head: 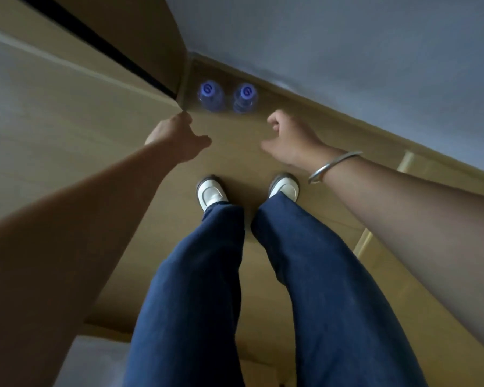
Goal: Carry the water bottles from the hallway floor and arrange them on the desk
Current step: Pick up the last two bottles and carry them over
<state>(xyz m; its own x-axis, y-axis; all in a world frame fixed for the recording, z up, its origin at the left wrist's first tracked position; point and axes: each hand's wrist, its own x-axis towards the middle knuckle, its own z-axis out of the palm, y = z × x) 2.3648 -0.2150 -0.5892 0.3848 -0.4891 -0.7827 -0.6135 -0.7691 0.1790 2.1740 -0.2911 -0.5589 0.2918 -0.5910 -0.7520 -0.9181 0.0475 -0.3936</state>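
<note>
Two water bottles stand upright on the hallway floor (235,152), side by side in the corner where the wall (347,51) meets a wooden panel (67,107). Seen from above, the left bottle (210,96) and the right bottle (245,98) show blue caps and clear bodies, close together and possibly touching; the blur makes that hard to settle.

Neither bottle has been picked up. The left hand (176,139) reaches down toward them with its thumb spread and the fingers pointing forward, their tips partly lost against the panel edge; it holds nothing. The right hand (289,139) is extended as well, its fingers loosely curled inward and empty, a metal bangle (333,166) on the wrist. Both hands are near the bottles but clear of them, each roughly in line with the bottle on its own side.

The person stands facing the corner, white shoes (211,192) planted just short of the bottles, in blue trousers (201,275).

By my reading the task is at its very start: the reach is in hand, while the grasp, the lift, the walk and the arranging are all left. No desk is in view, so nothing can be said of where the bottles will go.
</note>
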